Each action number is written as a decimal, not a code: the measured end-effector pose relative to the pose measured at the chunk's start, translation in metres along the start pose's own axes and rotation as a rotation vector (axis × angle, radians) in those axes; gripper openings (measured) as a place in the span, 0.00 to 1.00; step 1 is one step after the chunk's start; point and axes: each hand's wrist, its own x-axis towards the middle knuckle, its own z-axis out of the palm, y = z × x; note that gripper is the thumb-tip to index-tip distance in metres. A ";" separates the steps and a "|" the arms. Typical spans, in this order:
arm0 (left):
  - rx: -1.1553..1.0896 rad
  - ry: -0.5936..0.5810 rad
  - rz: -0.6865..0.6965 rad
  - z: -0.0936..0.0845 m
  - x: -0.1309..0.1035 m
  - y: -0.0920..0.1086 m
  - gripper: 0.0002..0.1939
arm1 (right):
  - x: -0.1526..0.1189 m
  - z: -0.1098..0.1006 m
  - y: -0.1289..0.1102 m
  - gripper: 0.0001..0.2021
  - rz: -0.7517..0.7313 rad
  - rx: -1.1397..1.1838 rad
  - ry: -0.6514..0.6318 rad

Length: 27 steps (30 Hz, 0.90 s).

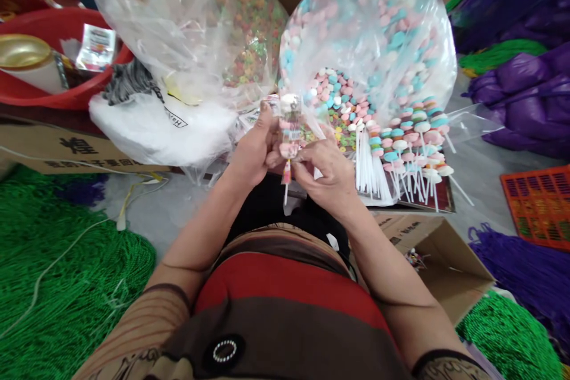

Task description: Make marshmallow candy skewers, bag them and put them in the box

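- Head view, only one: left hand (256, 151) has thumb and fingers closed around the side of a wrapped candy stick (289, 127).
- Right hand (329, 175): thumb and fingers pinched together at the wrapper's lower end; remaining fingers curled.
- Candy stick: between both hands, held up just off the near table edge, in front of the torso. Pink and white sweets in clear wrap, stick end toward the body.
- Table (446, 195): dark red, mostly covered; bare bit shows at right corner.
- On it, right half: big clear bag of pastel sweets (378, 24), loose sweets (341, 92) at its front, white sticks (367, 160) in a row, loaded skewers (421, 142) heaped beside them.
- Left half: large clear bag of small colored candies (253, 24), white plastic bag (169, 139), red basin (48, 100) with cup (27, 56) and packet (97, 47) inside.
- Floor (180, 193): grey. Green cord pile (66, 255) at left, another (507, 338) lower right.
- Right side: purple bundles (516, 95), orange crate (541, 205), purple strands (525, 273).
- Open cardboard box (465, 285) near right forearm, small items inside, too small to tell.
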 end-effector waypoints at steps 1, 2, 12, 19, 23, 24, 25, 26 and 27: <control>0.006 -0.003 0.009 -0.001 -0.002 0.005 0.45 | 0.000 0.000 0.002 0.08 0.017 0.012 -0.006; 0.023 -0.030 0.006 -0.001 -0.005 0.009 0.44 | 0.001 0.000 0.004 0.07 0.037 0.023 0.005; 0.087 -0.132 -0.108 -0.015 -0.011 -0.014 0.37 | 0.004 0.008 0.003 0.09 0.108 0.183 0.085; -0.094 -0.198 0.020 -0.016 -0.011 0.006 0.09 | -0.005 0.009 0.033 0.14 0.394 0.678 -0.165; 0.441 -0.524 0.289 -0.010 -0.017 0.004 0.10 | -0.016 -0.012 0.046 0.18 0.463 0.780 -0.145; 0.612 -0.573 0.372 -0.003 -0.020 0.000 0.12 | -0.020 -0.017 0.046 0.18 0.463 0.759 -0.131; 0.771 -0.604 0.457 0.007 -0.024 -0.006 0.12 | -0.026 -0.021 0.045 0.16 0.456 0.719 -0.130; 0.906 -0.635 0.548 0.018 -0.028 -0.012 0.13 | -0.033 -0.025 0.043 0.15 0.441 0.658 -0.135; 0.997 -0.662 0.655 0.030 -0.033 -0.020 0.13 | -0.041 -0.028 0.042 0.13 0.423 0.586 -0.148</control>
